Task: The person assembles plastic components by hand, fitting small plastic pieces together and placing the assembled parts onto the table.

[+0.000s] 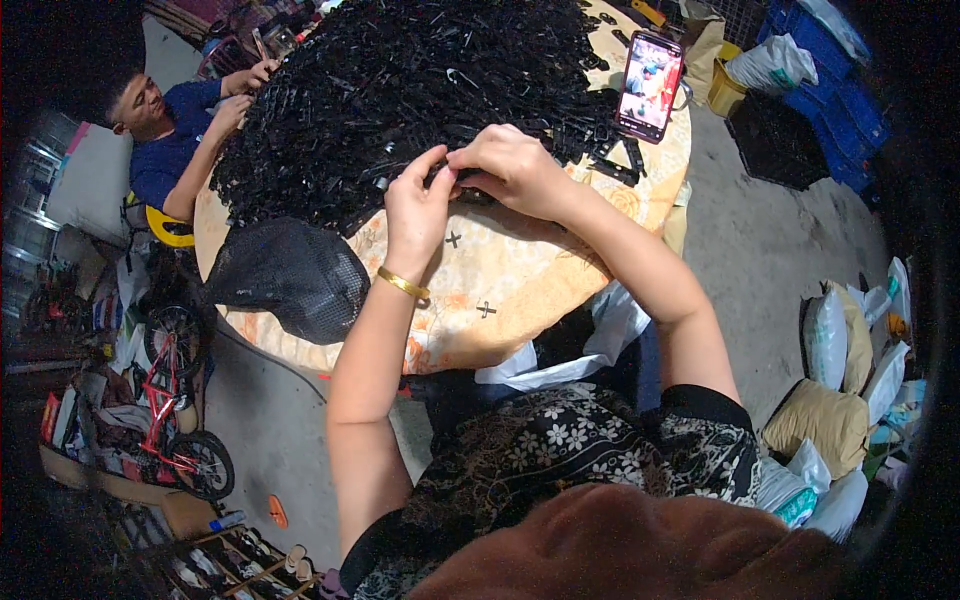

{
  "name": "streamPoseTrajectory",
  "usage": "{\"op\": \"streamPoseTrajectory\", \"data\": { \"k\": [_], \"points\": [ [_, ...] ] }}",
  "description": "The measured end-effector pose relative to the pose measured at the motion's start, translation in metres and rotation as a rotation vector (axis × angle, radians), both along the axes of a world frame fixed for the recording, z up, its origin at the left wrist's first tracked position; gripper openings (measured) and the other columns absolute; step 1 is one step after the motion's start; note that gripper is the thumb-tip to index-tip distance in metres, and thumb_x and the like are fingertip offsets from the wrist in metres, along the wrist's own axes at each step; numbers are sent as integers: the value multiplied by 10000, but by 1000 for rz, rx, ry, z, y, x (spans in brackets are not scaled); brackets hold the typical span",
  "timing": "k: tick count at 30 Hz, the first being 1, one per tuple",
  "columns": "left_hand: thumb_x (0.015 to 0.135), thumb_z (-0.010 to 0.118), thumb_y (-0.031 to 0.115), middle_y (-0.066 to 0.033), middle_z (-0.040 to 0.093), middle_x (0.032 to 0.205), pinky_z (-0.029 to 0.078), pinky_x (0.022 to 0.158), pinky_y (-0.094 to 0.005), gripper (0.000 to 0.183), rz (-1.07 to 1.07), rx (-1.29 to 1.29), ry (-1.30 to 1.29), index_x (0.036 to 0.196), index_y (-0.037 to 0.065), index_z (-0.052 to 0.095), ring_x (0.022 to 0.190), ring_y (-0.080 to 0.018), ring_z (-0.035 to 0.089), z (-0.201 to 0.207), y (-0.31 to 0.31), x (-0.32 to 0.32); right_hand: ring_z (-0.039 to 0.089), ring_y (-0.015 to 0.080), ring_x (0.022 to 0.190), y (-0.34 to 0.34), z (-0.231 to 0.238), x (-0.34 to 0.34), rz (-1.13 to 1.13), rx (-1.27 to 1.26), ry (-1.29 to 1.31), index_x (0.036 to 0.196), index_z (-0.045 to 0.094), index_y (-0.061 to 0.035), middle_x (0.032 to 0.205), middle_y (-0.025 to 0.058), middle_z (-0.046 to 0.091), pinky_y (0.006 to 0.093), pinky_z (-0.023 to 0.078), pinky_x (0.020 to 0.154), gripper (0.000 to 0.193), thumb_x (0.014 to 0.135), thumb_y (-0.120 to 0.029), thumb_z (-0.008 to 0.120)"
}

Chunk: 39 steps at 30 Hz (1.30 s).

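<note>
My left hand [416, 212], with a gold bangle at its wrist, and my right hand [518, 172] meet at the near edge of a large heap of small black plastic pieces [430, 75]. Thumbs and fingertips of both are pinched together, almost touching. What lies between them is too small and hidden to make out. Closer to me on the flowered tablecloth [540, 310] lie two small black cross-shaped pieces, one piece [453, 240] just below the hands and another piece [486, 309] near the table's edge. Left of my left forearm sits a dark mesh bag [290, 280].
A lit phone [651, 87] stands at the table's right side. Across the left edge, a co-worker in a blue shirt [165, 140] has both hands at the heap. Stuffed sacks [820, 425] and blue crates [835, 120] stand right; a red bicycle [175, 400] stands left.
</note>
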<state>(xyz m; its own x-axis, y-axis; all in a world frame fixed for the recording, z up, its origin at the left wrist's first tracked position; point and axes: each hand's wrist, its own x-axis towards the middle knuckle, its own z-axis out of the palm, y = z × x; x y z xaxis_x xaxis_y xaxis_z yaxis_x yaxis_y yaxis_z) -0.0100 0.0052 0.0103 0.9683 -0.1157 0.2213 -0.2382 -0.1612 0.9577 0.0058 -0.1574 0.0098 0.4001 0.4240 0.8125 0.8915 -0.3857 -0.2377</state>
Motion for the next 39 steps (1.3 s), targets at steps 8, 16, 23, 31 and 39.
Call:
{"op": "streamPoseTrajectory", "data": {
  "k": [8,16,23,31,39],
  "points": [
    [843,516,54,-145,493,1122,502,738,-251,492,-251,-280,27,1273,-44,297,898,-133,552,19,7,-5,574,99,796,-10,6,4,319,381,982,975,624,-17,880,72,638,238,456,725,294,727,-165,680],
    [889,452,119,-133,544,1012,513,703,-236,370,-265,-377,219,1212,-44,372,838,-160,587,17,4,-3,559,87,760,-7,9,6,206,354,1090,970,614,-2,811,42,621,226,452,696,243,803,-177,601],
    [820,554,114,-38,574,823,455,604,-205,151,-552,112,275,918,-2,554,668,-78,538,-1,-7,-19,594,206,634,-61,12,-1,-195,-539,743,771,616,-15,698,102,620,308,455,580,418,578,-359,755],
    [702,679,65,-78,572,876,477,670,-241,351,-234,309,-1,998,-3,504,761,-131,560,1,-6,-13,544,85,625,-39,19,-2,-18,-180,807,934,535,-3,691,31,589,248,449,556,297,691,-94,678],
    [659,691,36,-47,576,874,463,633,-224,415,-151,341,-184,1055,27,567,707,-77,524,9,3,-5,554,77,638,-4,5,-1,-11,266,901,1008,538,2,728,41,599,220,452,551,327,734,-121,669]
  ]
}}
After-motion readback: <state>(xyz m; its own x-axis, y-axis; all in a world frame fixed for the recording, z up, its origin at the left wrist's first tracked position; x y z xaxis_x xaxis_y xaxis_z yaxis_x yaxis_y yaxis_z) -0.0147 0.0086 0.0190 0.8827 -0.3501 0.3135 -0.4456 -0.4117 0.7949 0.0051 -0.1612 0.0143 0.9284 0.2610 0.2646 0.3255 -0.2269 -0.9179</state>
